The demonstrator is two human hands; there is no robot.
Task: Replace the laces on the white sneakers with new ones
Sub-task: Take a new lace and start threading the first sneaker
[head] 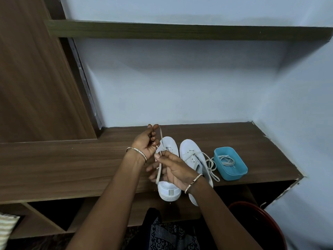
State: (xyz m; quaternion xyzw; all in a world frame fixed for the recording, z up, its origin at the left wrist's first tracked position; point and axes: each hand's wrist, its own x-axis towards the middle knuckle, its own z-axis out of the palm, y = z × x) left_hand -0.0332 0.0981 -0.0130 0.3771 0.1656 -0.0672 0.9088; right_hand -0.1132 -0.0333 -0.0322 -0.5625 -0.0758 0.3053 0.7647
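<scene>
Nearest, below the heel of the left sneaker (169, 190): dark patterned cloth (167, 237). Lower and off to the right of that sneaker, a red tub (270, 224), partly cut by the frame.

Next, directly over the left sneaker's middle: the right hand (173, 168), thumb and forefinger pinching a flat white lace (159, 170), remaining fingers loosely spread, a beaded bangle (193, 183) at the wrist. Lower end of the lace hanging free just above the sneaker's heel part.

Left sneaker itself: white, on the brown wooden table (72, 159), heel jutting over the near edge, toe toward the wall.

Raised just left of the left sneaker's toe: the left hand (146, 141), fingers curled, upper end of the same lace nipped at the fingertips.

Just beside the left sneaker on its right, lying parallel: the right sneaker (189, 148), its loose lace (210, 165) trailing rightward.

Farther right of the left sneaker, past its partner: a blue plastic container (234, 175) holding a greyish bundle of laces (227, 159).

Farthest, behind the left sneaker's toe: a pale blue wall (180, 91); high above, a wooden shelf (180, 31).
</scene>
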